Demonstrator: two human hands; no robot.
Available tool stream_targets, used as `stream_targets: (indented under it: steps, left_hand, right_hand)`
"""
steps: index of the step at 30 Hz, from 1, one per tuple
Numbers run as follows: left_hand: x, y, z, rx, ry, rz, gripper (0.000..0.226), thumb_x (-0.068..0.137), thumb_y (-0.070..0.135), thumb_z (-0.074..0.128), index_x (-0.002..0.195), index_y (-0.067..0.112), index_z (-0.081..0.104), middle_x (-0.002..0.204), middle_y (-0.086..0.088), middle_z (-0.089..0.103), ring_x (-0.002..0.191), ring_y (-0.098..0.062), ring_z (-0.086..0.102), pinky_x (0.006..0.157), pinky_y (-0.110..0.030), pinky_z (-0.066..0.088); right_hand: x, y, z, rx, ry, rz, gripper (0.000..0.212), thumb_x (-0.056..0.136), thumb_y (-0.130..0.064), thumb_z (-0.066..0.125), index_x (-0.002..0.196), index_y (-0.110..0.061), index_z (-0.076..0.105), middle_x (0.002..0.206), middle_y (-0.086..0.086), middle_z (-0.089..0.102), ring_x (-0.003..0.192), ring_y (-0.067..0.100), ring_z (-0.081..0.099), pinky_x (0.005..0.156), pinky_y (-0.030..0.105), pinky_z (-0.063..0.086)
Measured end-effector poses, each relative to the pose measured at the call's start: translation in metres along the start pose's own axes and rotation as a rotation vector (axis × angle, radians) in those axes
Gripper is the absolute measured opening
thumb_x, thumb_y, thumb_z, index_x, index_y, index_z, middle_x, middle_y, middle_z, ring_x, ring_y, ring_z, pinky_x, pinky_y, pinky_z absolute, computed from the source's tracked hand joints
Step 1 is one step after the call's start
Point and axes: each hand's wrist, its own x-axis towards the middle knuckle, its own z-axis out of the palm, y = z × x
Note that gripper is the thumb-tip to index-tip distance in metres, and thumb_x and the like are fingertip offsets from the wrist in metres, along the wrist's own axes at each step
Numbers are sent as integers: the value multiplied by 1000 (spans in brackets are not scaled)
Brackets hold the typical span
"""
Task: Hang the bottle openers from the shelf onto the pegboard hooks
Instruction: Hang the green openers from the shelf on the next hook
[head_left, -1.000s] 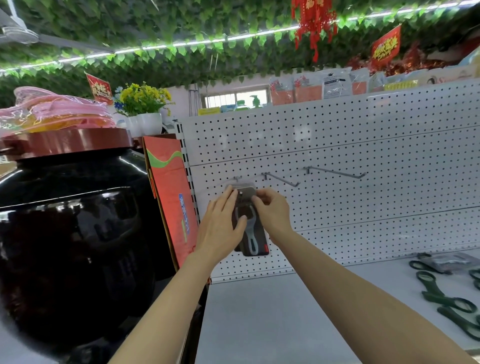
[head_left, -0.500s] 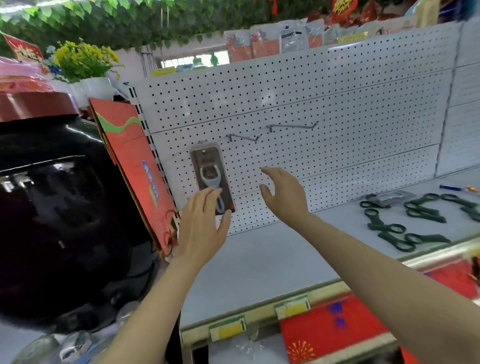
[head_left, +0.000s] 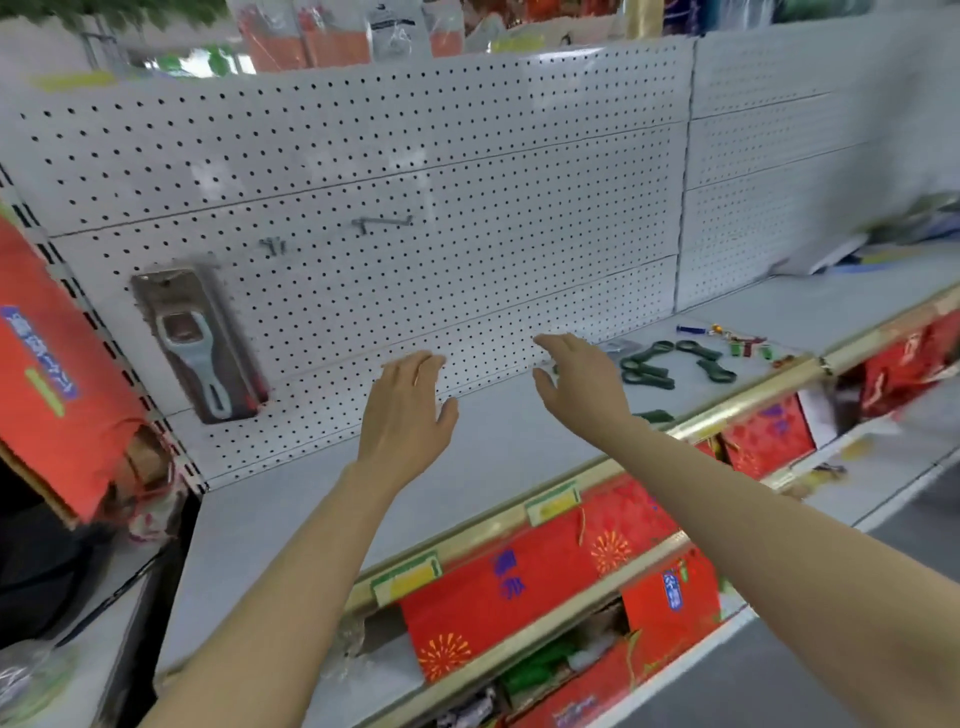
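Note:
One packaged bottle opener (head_left: 200, 340) hangs on the leftmost hook of the white pegboard (head_left: 467, 208). Two bare hooks, a short one (head_left: 274, 245) and a longer one (head_left: 383, 223), stick out to its right. Several dark green openers (head_left: 670, 361) lie on the grey shelf (head_left: 493, 452) at the right. My left hand (head_left: 404, 410) hovers over the shelf with fingers spread, holding nothing. My right hand (head_left: 579, 387) is stretched toward the green openers, fingers relaxed and empty, a short way left of them.
A red carton (head_left: 49, 374) leans at the left end of the pegboard. Small keyrings and trinkets (head_left: 737, 343) lie at the back right of the shelf. Red gift boxes (head_left: 519, 587) fill the lower shelf behind a gold price rail (head_left: 550, 506).
Both hands let go of the packaged opener, which now hangs on the hook. They moved right and down over the shelf, and the view swung right toward the green openers.

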Motion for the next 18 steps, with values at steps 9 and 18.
stream_targets:
  steps: [9, 18]
  left_hand:
    - [64, 107, 95, -42, -134, 38, 54, 97, 35, 51, 145, 13, 42, 148, -6, 44, 134, -27, 39, 110, -40, 34]
    - [143, 157, 210, -17, -339, 44, 55, 96, 37, 48, 146, 16, 39, 151, -3, 40, 134, -26, 37, 110, -40, 35]
  right_hand:
    - [-17, 147, -44, -125, -39, 92, 40, 89, -20, 60, 128, -12, 58, 111, 12, 67, 94, 36, 62, 77, 41, 51]
    - [-12, 269, -36, -214, -122, 171, 39, 87, -18, 65, 126, -10, 62, 112, 10, 69, 98, 32, 64, 87, 42, 51]
